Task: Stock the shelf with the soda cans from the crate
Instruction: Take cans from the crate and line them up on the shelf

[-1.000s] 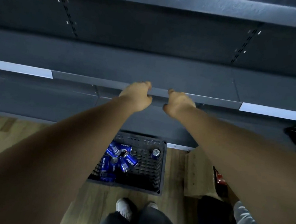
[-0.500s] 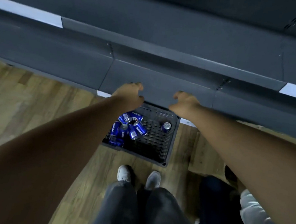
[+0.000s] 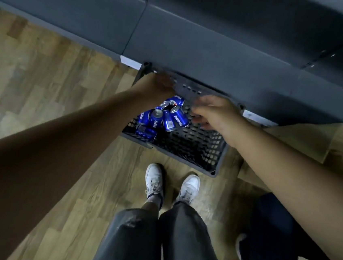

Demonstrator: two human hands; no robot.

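Observation:
A dark grey plastic crate stands on the wooden floor against the shelf's base. Several blue Pepsi cans lie piled in its left half. My left hand is blurred above the crate's back left corner, just over the cans, and I see nothing in it. To the right of the pile, my right hand hovers over the crate with loosely curled fingers near the closest can, holding nothing. The grey shelf runs across the top of the view.
A cardboard box sits on the floor right of the crate. My white shoes stand just in front of the crate. A dark bag lies at the lower right. Bare wood floor stretches to the left.
My view has tilted down from the shelf to the floor. Both hands dropped from the shelf edge to the crate and now hover over the cans.

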